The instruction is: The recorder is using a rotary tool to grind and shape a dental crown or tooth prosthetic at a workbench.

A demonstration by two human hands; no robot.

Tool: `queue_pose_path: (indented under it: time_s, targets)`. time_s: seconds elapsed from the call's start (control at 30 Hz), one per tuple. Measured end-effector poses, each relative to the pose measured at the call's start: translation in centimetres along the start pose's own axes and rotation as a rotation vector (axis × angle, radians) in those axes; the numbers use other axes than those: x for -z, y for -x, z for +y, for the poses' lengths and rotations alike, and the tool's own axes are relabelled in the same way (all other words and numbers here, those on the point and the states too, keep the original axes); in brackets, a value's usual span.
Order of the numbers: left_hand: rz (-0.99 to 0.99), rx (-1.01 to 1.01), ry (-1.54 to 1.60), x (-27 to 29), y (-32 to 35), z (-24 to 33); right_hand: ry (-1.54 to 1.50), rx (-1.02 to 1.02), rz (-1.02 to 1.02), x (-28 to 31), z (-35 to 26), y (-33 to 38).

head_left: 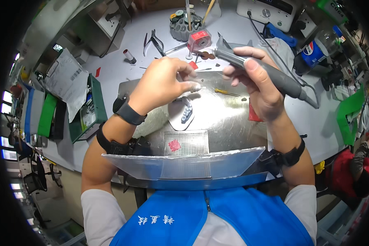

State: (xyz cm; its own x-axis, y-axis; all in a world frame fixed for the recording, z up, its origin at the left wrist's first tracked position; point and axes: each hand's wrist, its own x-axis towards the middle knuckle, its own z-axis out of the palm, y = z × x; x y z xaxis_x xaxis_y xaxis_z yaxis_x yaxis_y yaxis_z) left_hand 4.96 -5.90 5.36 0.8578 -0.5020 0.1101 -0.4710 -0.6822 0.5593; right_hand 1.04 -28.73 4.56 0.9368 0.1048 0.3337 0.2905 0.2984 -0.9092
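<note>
My right hand is wrapped around a dark grey rotary handpiece, its tip pointing left and its cord running off at the other end. My left hand is raised over the metal work plate, with thumb and fingers bent and a gap between them. I see nothing in that gap; the fingertips are slightly blurred. Beneath it, a grey tooth-shaped dental piece lies on a white rounded base. A small yellow-handled tool rests on the work plate below the right fingers.
A clear shield stands along the near edge, behind a perforated metal grid. Pliers, a red tape dispenser and a round tool holder are farther back. A green box sits left; a cola bottle stands right.
</note>
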Motion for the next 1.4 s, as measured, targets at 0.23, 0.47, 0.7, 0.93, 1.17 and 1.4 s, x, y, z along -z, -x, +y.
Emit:
queue_pose_path:
  time_s: [0.23, 0.47, 0.7, 0.93, 1.17, 1.4]
  targets:
    - [-0.09, 0.133, 0.172, -0.1, -0.5, 0.6, 0.24, 0.082, 0.021, 2.5, 0.6, 0.9]
    - [0.039, 0.217, 1.517, -2.1, 5.0, -0.3, 0.183, 0.044, -0.116, 0.5, -0.2, 1.9]
    - [0.076, 0.306, 1.703, -3.5, 6.0, -0.1, 0.213, 0.128, -0.166, -0.1, -0.1, 2.8]
    - [0.032, 0.239, 1.637, -4.4, 6.3, 0.3, 0.383, 0.332, -0.367, 0.1, 0.2, 2.7]
    - [0.012, 0.194, 1.655, -4.3, 7.0, 0.4, 0.291, 0.187, -0.33, -1.2, -0.1, 3.5]
    - [-0.001, 0.262, 1.667, -4.0, 6.7, 1.1, 0.283, 0.177, -0.366, -0.2, 0.2, 3.7]
